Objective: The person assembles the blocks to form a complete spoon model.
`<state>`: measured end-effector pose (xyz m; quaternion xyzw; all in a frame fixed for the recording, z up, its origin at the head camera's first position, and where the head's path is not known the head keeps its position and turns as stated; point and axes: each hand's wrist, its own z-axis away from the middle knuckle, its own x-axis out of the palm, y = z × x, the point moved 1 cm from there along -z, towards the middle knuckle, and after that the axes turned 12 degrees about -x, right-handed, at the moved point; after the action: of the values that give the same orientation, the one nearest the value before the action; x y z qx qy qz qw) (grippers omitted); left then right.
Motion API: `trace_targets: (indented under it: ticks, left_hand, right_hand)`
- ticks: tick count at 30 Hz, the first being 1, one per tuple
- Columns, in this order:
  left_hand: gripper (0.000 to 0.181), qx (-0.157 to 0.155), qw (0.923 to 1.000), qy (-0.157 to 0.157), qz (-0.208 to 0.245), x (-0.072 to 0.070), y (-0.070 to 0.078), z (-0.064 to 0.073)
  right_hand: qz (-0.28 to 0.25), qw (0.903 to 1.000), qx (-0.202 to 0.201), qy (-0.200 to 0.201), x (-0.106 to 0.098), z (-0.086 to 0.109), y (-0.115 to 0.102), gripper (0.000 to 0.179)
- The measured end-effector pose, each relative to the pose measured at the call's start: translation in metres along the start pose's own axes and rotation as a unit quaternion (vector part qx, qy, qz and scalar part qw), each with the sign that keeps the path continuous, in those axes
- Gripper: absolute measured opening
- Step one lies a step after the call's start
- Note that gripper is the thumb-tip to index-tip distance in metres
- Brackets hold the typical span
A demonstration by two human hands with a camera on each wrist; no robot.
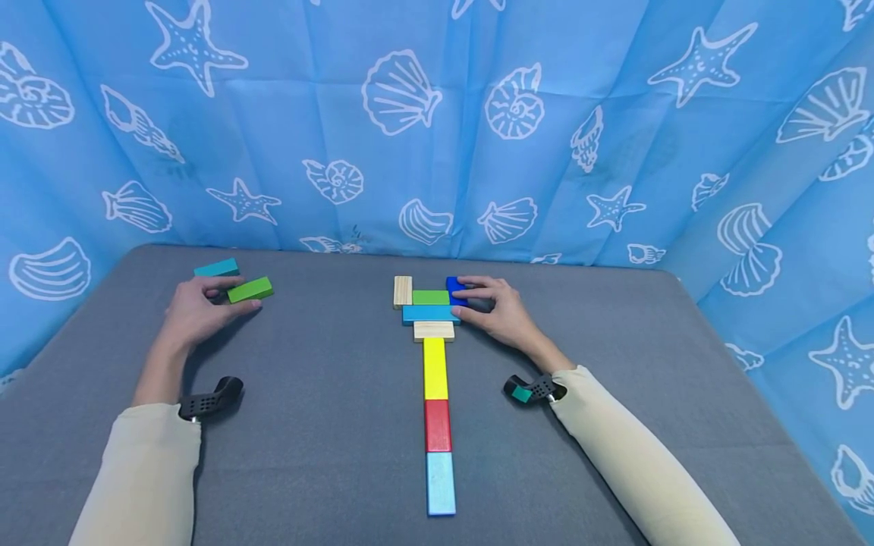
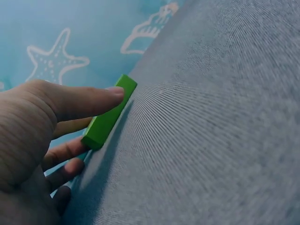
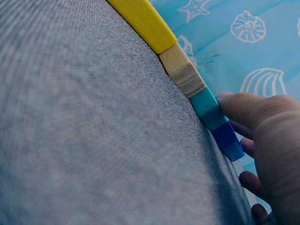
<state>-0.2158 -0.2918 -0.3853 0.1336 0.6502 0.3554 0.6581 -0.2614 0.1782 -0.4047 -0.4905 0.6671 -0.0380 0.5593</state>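
My left hand pinches a bright green block between thumb and fingers at the table's far left. In the left wrist view the thumb lies along the near face of the green block, close over the cloth. Just behind that hand lies a teal block. My right hand reaches to the top of a row of blocks. Its fingertips rest on a dark blue block, and its thumb touches the right end of a wide blue block. The right wrist view shows the thumb at the teal-looking edge of that blue block.
Left of the dark blue block lie a green block and an upright-laid wooden block. Below the wide blue block run a wooden block, a yellow block, a red block and a light blue block. A shell-patterned curtain hangs behind.
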Motion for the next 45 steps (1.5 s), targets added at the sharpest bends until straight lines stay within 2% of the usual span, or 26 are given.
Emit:
trace_targets:
  ticks: [6,12,16,19,27,30,35,40,45]
  left_hand:
    - [0.059,-0.005,0.9997,0.019,0.014,0.0035,-0.0016,-0.0028]
    - [0.05,0.018,0.999,0.037,0.017,0.0075,-0.0014,-0.0042]
    - [0.05,0.031,0.9986,0.041,0.011,0.0094,-0.0008,-0.0033]
    - [0.054,0.029,0.9988,0.037,0.007,0.0092,-0.0015,-0.003]
    - [0.064,-0.015,0.9991,0.027,0.028,0.0063,-0.0037,-0.0022]
    - [0.063,-0.02,0.9992,0.028,0.022,0.006,-0.0041,-0.003]
    - [0.057,-0.006,0.9993,0.035,0.012,0.0065,-0.0047,-0.0045]
    - [0.053,0.011,0.9991,0.036,0.022,0.0076,-0.0029,-0.0037]
    - [0.056,0.012,0.9991,0.033,0.023,0.0067,0.0036,-0.0023]
  right_hand:
    - [0.001,1.0,0.0,0.001,-0.001,0.0004,-0.0018,0.036]
    - [-0.002,1.0,0.003,-0.001,-0.0019,0.0006,-0.0034,0.036]
    - [-0.001,1.0,0.001,-0.002,-0.0017,0.0004,-0.0036,0.036]
    - [-0.001,1.0,-0.001,-0.002,-0.0013,0.0003,-0.003,0.036]
    - [0.0,1.0,0.002,-0.002,-0.0008,0.0004,-0.002,0.036]
    - [0.001,1.0,0.003,-0.002,-0.0008,0.0004,-0.0025,0.036]
    - [0.001,1.0,0.003,-0.002,-0.0005,0.0002,-0.0031,0.036]
    - [-0.002,1.0,0.004,0.0,-0.001,0.0002,-0.0033,0.036]
    - [-0.001,1.0,0.005,-0.001,-0.0014,-0.0001,-0.0038,0.036]
